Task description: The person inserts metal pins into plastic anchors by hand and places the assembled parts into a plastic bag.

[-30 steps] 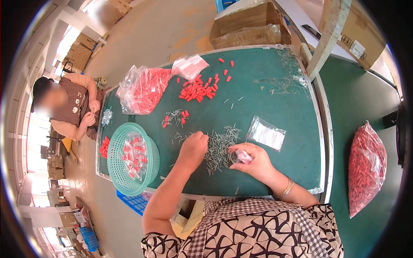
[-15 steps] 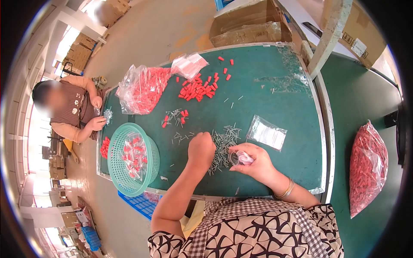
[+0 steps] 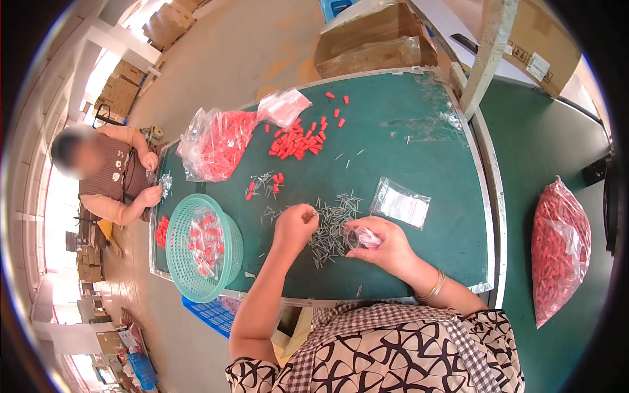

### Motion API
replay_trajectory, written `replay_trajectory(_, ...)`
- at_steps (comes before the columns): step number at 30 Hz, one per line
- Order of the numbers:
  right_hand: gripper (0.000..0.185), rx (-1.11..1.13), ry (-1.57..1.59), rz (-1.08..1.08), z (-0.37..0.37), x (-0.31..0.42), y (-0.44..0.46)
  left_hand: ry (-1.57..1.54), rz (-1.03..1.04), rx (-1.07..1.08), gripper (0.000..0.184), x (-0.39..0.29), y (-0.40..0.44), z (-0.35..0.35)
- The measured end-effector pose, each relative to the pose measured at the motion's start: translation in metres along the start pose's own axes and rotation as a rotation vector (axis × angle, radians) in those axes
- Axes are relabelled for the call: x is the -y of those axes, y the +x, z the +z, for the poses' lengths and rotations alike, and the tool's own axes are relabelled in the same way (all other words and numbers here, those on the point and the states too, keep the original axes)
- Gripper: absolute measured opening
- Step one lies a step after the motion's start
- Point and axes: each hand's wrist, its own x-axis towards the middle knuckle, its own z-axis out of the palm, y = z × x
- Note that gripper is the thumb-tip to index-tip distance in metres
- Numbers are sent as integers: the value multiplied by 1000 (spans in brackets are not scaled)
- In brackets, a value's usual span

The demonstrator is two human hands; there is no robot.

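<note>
A pile of thin grey screws [image 3: 333, 219] lies on the green table between my hands. My left hand [image 3: 296, 229] is at the pile's left edge, thumb and fingers pinched together; whatever is in the pinch is too small to make out. In my right hand [image 3: 393, 249] is a small clear plastic bag [image 3: 363, 239], bunched in the fingers at the pile's right edge with its mouth towards the left. Behind that hand lie flat clear bags [image 3: 401, 204]. Several red plastic plugs [image 3: 298, 144] are scattered farther back, and a few more lie among screws [image 3: 265, 185] to the left.
A green basket [image 3: 234, 252] with filled bags stands at the left front. Behind it sits a large open bag of red plugs [image 3: 219, 141]. Another full bag [image 3: 560, 255] rests on the right-hand surface. A co-worker [image 3: 114, 164] handles small parts at the table's left end.
My left hand has shifted slightly left and its fingers have turned up from a downward fist into a visible pinch. My right hand still holds the bag. The view has shifted a little.
</note>
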Motion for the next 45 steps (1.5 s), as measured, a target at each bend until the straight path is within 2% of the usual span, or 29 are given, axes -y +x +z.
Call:
replay_trajectory(2,51,-9,9,0,0,-2,0,-303,-55,1,9,-1,-7,-4)
replay_trajectory(5,51,-13,13,-7,3,-5,1,-517,-121,103,5,-23,-17,-15)
replay_trajectory(8,51,-8,-15,11,2,-5,1,-574,17,112,5,-40,-29,-12)
replay_trajectory(15,51,-19,27,14,4,-11,1,-449,212,122,12,-74,-43,-13)
replay_trajectory(19,51,-7,-14,20,2,-4,2,-510,174,-151,12,-43,-21,-19)
replay_trajectory(20,52,0,-17,30,1,-2,2,-381,100,-245,7,-32,-11,-25)
replay_trajectory(21,53,8,-21,41,1,-1,2,-374,-39,-292,8,-21,1,-31)
replay_trajectory(22,53,14,-25,44,0,0,2,-315,-82,-366,11,8,18,-33)
replay_trajectory(23,53,19,-30,50,0,1,2,-217,6,-489,12,39,35,-33)
replay_trajectory(25,53,24,-31,55,-1,1,2,-74,-33,-585,12,65,57,-44)
replay_trajectory(28,53,25,-10,64,0,1,1,136,10,-527,13,73,76,-53)
replay_trajectory(31,52,17,12,72,-2,1,3,260,71,-353,18,57,83,-55)
replay_trajectory(32,52,18,14,70,-2,1,4,183,-41,-293,22,42,82,-53)
replay_trajectory(35,52,26,21,75,-1,-2,2,384,-15,-400,27,53,92,-34)
replay_trajectory(36,52,30,22,76,0,-3,2,398,-22,-330,25,55,95,-32)
replay_trajectory(42,50,0,12,12,-1,-4,3,605,-1,-253,18,60,105,-26)
replay_trajectory(45,50,-2,67,45,-2,-6,3,550,57,-263,15,51,98,-32)
